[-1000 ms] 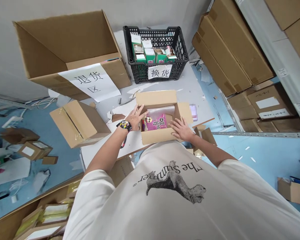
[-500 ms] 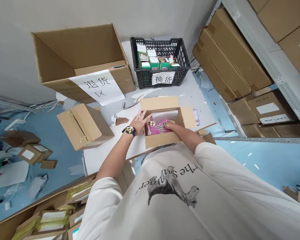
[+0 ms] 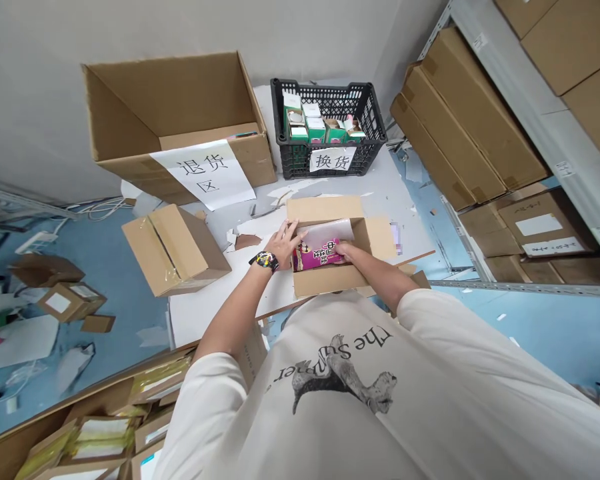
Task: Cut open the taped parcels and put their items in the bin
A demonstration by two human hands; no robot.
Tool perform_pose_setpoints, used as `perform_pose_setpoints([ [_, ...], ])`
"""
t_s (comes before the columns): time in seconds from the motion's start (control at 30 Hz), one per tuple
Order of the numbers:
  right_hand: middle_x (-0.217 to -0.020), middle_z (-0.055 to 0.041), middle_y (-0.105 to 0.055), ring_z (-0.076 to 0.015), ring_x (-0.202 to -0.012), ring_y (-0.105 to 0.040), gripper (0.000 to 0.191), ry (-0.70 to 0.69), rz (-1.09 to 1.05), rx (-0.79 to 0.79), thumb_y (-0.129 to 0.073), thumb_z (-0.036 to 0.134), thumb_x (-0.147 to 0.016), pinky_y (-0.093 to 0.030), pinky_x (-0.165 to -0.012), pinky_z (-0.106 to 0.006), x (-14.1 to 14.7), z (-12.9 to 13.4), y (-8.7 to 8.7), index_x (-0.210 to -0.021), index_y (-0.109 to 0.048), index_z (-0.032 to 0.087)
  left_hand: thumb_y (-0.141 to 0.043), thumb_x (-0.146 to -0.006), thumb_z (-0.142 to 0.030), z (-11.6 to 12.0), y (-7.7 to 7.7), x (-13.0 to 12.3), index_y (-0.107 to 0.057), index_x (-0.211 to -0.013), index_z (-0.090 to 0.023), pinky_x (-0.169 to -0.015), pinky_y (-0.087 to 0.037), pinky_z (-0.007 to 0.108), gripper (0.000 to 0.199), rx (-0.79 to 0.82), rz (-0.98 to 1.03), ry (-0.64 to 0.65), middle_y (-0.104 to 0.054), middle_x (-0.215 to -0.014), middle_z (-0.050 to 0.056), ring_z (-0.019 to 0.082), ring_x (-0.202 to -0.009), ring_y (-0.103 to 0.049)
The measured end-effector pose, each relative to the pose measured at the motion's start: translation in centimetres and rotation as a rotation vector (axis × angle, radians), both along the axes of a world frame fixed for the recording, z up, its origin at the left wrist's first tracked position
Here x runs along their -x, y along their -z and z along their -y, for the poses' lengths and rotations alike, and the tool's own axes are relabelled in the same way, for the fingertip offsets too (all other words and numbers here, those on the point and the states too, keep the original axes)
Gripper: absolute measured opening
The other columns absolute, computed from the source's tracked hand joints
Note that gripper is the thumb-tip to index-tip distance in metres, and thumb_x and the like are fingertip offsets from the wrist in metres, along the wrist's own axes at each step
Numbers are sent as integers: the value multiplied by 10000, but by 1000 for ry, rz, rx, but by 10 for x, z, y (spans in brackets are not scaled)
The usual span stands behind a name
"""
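You are spreading your open left grip (image 3: 280, 245) against the cardboard carton (image 3: 325, 283) and pressing your flat, open right grip (image 3: 344, 252) on the pink box (image 3: 315, 258) lying inside, beside plastic film (image 3: 327, 231), with the flaps (image 3: 381, 237) still unfolded.

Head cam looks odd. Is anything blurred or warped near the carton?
Head view: the pink box is sharp, without glare; the lighting is even; wide-angle distortion bows the metal shelf upright; a small patch beside the open carton is pixelated out.
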State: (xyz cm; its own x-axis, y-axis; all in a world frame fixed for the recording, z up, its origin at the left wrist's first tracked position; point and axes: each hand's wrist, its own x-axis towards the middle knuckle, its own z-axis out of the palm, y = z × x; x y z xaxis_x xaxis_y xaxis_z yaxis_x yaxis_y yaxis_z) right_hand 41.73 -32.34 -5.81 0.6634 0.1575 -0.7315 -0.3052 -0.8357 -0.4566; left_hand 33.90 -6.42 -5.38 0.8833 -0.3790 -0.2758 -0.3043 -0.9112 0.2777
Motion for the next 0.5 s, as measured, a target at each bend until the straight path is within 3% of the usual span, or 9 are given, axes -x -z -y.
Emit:
perform_pose_setpoints([
  [0.13, -767, -44, -755, -156, -615, -729, 133, 187, -20, 2, -830, 201, -1064, -664, -625, -240, -6, 13, -10, -1043, -709, 149, -912, -709, -159, -1, 2, -3, -292, -1952, -264, -1379, -470, 628, 1393, -34, 23, 6, -59, -2043, 177, 530, -1874, -93],
  [0.23, -798, -72, -796, -186, -626, -743, 90, 241, 38, -27, -843, 153, -996, -637, -603, -249, -15, 30, -26, -983, -754, 165, -906, -718, -136, 1, 0, -6, -312, -1946, -245, -1361, -492, 624, 1369, -61, 23, 5, -73, -2038, 196, 525, -1873, -110],
  [0.37, -976, -113, -885, -261, -799, -820, 68, 112, 242, -23, -807, 167, -952, -625, -706, -283, -30, 60, -62, -1015, -828, 184, -848, -753, -94, 6, -3, -11, -326, -1943, -238, -1369, -463, 659, 1307, -67, 20, -25, -114, -2032, 203, 518, -1871, -137],
  [0.5, -1273, -163, -894, -331, -1118, -829, 282, -85, 504, 169, -746, 231, -984, -609, -897, -324, -38, 87, -112, -1248, -842, 198, -735, -830, -70, 10, -11, -15, -418, -1910, -255, -1417, -339, 749, 1140, -41, 25, -60, -210, -2018, 187, 489, -1854, -240],
])
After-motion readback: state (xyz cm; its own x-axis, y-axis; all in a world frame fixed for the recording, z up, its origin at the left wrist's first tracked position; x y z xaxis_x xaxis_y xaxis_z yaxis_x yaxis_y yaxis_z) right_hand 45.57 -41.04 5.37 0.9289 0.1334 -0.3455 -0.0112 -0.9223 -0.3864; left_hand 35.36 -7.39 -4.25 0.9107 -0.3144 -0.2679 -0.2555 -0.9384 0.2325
